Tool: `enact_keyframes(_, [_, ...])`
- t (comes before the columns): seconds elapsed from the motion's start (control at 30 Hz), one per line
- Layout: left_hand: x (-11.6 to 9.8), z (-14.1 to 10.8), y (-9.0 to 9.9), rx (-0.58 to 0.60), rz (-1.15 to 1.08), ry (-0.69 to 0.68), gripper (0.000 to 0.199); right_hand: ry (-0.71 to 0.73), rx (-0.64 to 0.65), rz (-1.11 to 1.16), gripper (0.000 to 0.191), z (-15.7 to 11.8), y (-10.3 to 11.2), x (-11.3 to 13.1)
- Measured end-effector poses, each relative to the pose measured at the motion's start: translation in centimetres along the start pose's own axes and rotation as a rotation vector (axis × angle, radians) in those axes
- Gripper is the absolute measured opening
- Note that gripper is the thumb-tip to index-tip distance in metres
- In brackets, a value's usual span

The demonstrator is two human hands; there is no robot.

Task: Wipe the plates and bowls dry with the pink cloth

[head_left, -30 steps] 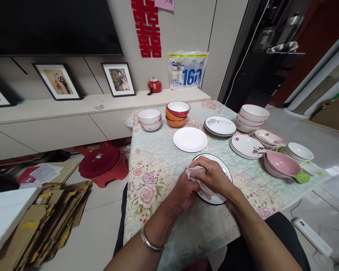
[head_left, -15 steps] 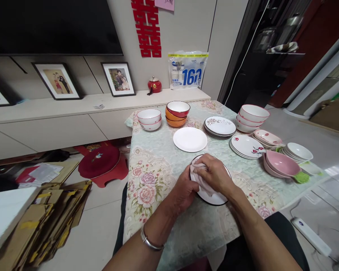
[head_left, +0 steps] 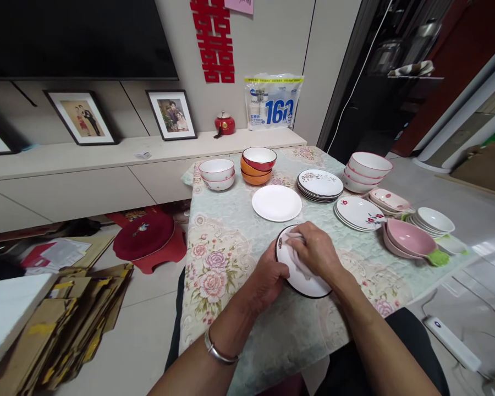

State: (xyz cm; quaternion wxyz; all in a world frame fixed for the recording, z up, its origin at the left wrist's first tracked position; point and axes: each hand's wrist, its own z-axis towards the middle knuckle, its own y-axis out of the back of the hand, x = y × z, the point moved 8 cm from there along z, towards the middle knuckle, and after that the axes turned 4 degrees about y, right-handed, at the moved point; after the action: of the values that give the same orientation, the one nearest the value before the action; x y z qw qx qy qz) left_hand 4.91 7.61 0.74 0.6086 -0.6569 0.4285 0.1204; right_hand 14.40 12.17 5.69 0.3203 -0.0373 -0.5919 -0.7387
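Observation:
My left hand (head_left: 270,275) grips the left rim of a white plate (head_left: 313,287) with a dark edge, thumb on top. Bunched under the fingers of my right hand (head_left: 315,250) is a pale cloth (head_left: 299,257), pressed against the plate's face. A small dark mark shows near the plate's upper left rim. Just beyond it lies a plain white plate (head_left: 276,203) on the flowered tablecloth (head_left: 231,242). The underside of the held plate is hidden.
White bowls (head_left: 217,175) and orange and red bowls (head_left: 259,165) are stacked at the back. To the right stand patterned plates (head_left: 320,183), floral plates (head_left: 359,213), tall white bowls (head_left: 369,171), pink dishes (head_left: 410,239) and small bowls (head_left: 435,220). A red stool (head_left: 148,239) is left of the table.
My right hand with the cloth has shifted slightly right across the plate, uncovering the dark mark near its upper left rim. My left hand keeps its hold.

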Motion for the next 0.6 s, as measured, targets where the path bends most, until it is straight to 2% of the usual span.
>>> enact_keyframes(0.07, [0.0,0.0,0.0,0.023,-0.007,-0.014,0.081,0.128,0.106,0.147,0.010,-0.2,-0.5,1.8])
enact_keyframes(0.13, [-0.1,0.0,0.0,0.036,-0.020,-0.022,0.077,0.200,0.216,0.251,0.009,-0.6,-0.4,2.4])
enact_keyframes(0.23, [0.0,0.0,0.1,0.005,-0.012,-0.007,0.077,0.146,0.330,0.293,0.010,-0.9,0.0,0.3])
enact_keyframes(0.3, [-0.1,0.0,0.1,-0.025,-0.004,0.004,0.079,0.035,0.299,0.191,0.012,-0.7,0.4,-2.0])
enact_keyframes(0.4, [-0.2,-0.1,-0.2,-0.037,-0.011,0.012,0.083,-0.093,0.133,-0.048,0.018,-0.1,1.0,-3.8])
enact_keyframes(0.5, [-0.2,-0.1,-0.1,-0.033,-0.005,0.019,0.083,-0.083,0.023,-0.093,0.018,0.1,0.7,-1.9])
enact_keyframes(0.6, [-0.1,-0.1,-0.1,0.001,-0.008,0.005,0.080,0.071,0.100,0.035,0.013,-0.1,-0.2,1.3])
